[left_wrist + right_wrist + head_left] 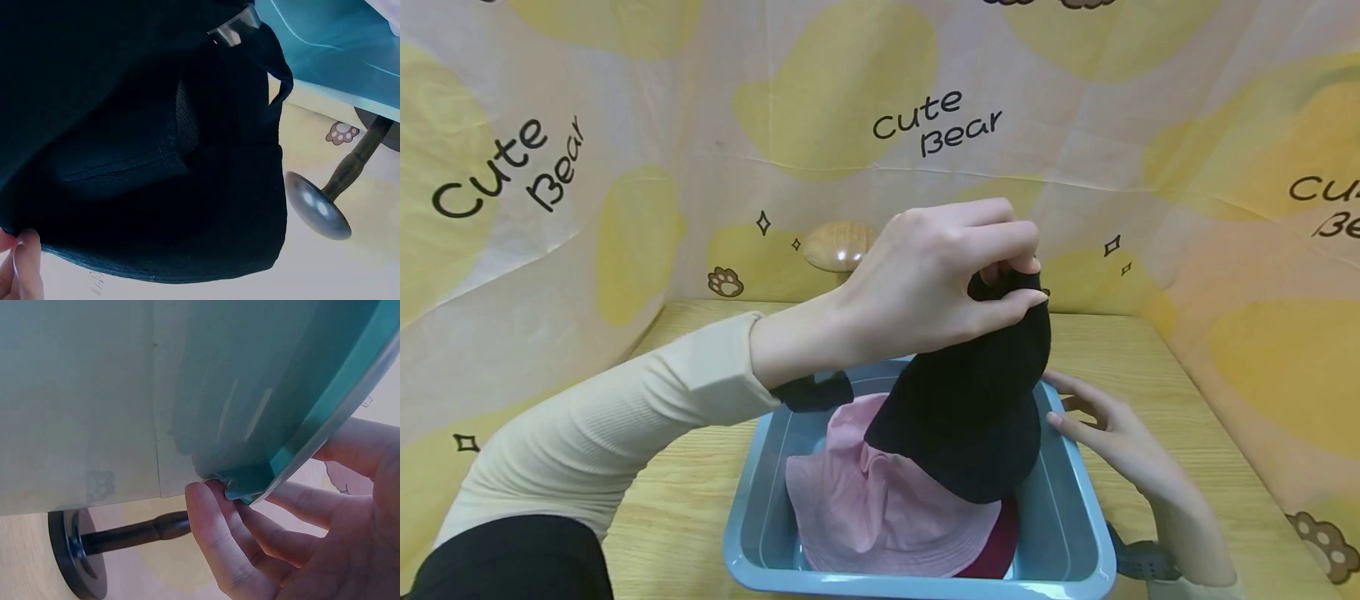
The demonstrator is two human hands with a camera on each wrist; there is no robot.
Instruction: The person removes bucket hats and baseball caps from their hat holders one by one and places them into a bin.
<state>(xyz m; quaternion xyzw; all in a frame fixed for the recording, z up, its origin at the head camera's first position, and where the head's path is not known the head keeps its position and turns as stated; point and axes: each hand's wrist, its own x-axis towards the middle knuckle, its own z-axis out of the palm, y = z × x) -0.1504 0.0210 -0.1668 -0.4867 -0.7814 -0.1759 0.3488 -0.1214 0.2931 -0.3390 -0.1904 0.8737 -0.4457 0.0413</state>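
Observation:
My left hand point(925, 279) pinches the edge of a black cap point(973, 417) between thumb and fingers, holding it up over a blue plastic basin point(1093, 533). The left wrist view shows the cap's point(156, 219) inside, with a strap and a metal buckle point(237, 28). Below it, inside the basin, lies a crumpled pink bucket hat point(880, 508). A dark red piece of cloth point(1000, 546), mostly hidden, pokes out beneath that hat. At the basin's right side, my right hand point(1120, 437) grips the rim near the far corner, fingers curled under it in the right wrist view.
Behind the basin stands a stand with a rounded wooden top point(838, 246); its round dark base point(78, 556) shows in the right wrist view. The wooden table point(1150, 350) meets a printed cloth backdrop point(820, 108) at the back and sides.

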